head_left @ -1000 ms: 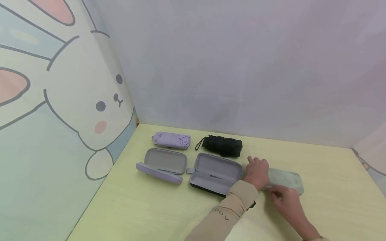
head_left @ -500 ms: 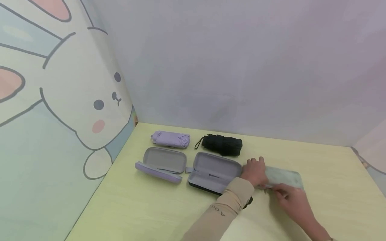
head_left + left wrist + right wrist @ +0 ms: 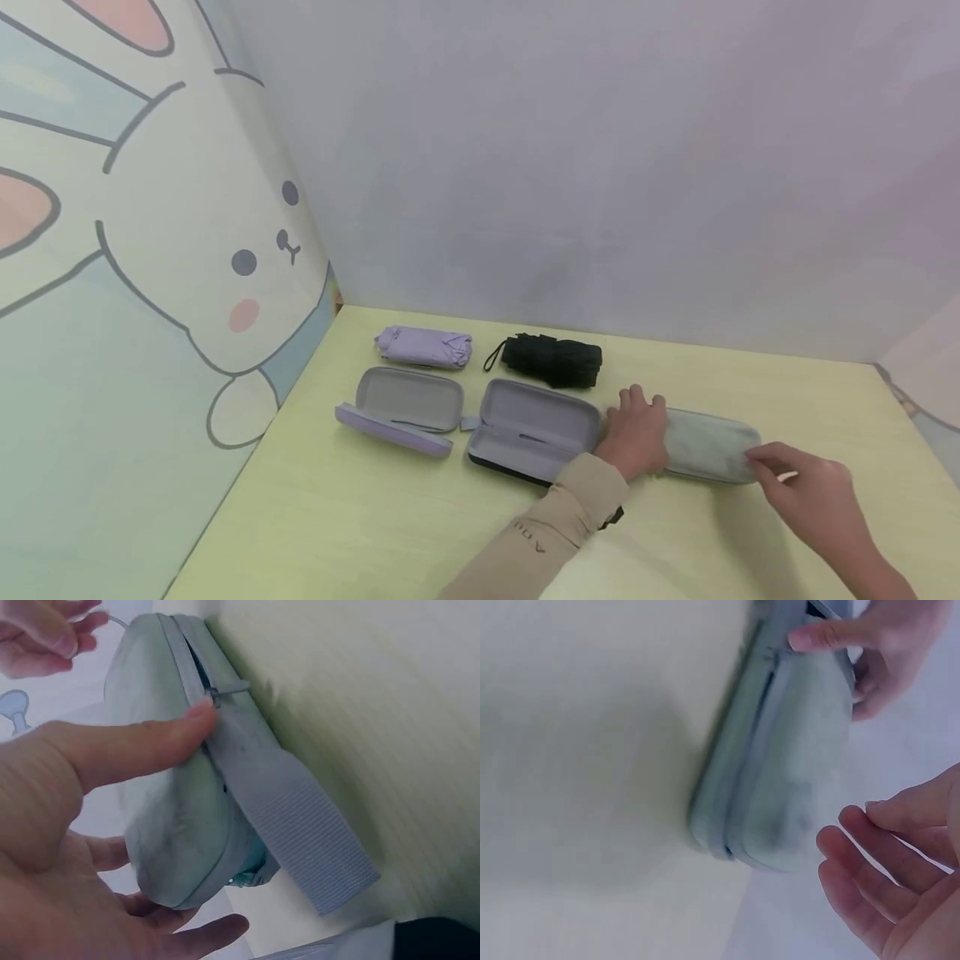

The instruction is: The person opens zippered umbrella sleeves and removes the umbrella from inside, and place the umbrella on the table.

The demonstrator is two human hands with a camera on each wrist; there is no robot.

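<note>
A pale green zip case (image 3: 708, 446) lies on the table at the right. My left hand (image 3: 636, 437) holds its left end; in the left wrist view the thumb presses beside the zipper pull (image 3: 229, 690) and the fingers reach round the other side. A grey webbing tab (image 3: 307, 825) sticks out at that end, and a bit of teal material (image 3: 255, 866) shows in the gap there. My right hand (image 3: 813, 496) is at the case's right end, fingers loosely bent. The right wrist view shows thumb and forefinger tips together with nothing seen between them.
Left of my left hand stands an opened black case (image 3: 536, 412) with grey lining. Further left is an opened lilac case (image 3: 411, 400). Behind them lie a folded lilac umbrella (image 3: 425, 347) and a folded black umbrella (image 3: 552, 360). A wall (image 3: 570, 167) rises behind the table.
My right hand has moved from beside my left hand, along the front of the green case, to its right end. My left hand stays on the case's left end.
</note>
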